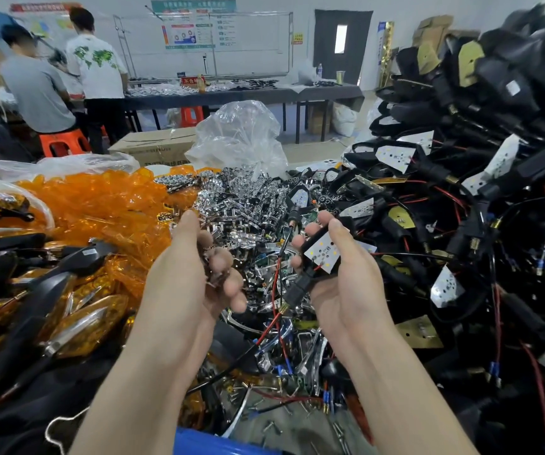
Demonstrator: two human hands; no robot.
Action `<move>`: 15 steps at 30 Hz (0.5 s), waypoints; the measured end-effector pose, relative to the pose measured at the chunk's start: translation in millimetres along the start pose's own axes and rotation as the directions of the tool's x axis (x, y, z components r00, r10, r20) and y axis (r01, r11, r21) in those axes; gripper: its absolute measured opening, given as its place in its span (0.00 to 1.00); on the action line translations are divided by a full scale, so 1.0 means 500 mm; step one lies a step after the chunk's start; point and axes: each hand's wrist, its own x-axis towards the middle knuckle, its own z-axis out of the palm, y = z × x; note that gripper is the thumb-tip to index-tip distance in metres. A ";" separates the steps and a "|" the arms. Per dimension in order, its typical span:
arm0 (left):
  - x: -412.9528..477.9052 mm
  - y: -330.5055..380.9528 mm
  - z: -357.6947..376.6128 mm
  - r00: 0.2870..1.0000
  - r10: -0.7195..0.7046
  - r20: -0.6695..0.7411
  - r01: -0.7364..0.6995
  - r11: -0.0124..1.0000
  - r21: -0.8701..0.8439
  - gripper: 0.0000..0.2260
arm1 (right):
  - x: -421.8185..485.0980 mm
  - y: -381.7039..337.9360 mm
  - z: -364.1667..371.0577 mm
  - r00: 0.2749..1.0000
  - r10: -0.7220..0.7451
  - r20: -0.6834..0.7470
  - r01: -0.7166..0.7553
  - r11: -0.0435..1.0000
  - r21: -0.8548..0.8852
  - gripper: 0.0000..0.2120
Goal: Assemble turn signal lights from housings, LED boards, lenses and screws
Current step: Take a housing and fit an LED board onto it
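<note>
The right hand [340, 290] is cupped round a black housing [310, 245], thumb on top. The LED board [323, 254] is already seated inside, with wires [276, 310] dangling. The left hand [199, 277] has its fingers curled on a small chrome piece [213, 267], blurred, probably the next part in. Lens and screws look still to come on this unit. There are loose screws [271, 425] by the bench's near edge, amber lenses [100, 198] heaped left, and finished lights [77, 310] at the far left. On the right, stacked housings [445, 178] tower, plenty left.
</note>
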 end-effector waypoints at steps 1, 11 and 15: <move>-0.003 -0.004 -0.001 1.000 -0.001 0.002 0.001 1.000 0.029 0.18 | 0.000 0.001 0.000 1.000 0.002 -0.004 -0.002 1.000 0.001 0.08; -0.006 -0.028 -0.004 0.951 0.104 0.293 -0.246 0.827 0.506 0.24 | -0.003 -0.003 0.000 1.000 0.001 -0.015 -0.002 1.000 -0.026 0.08; -0.016 -0.024 -0.007 0.867 0.195 0.459 -0.465 0.650 0.601 0.17 | -0.006 -0.003 0.001 0.999 -0.034 -0.019 0.032 0.996 -0.087 0.07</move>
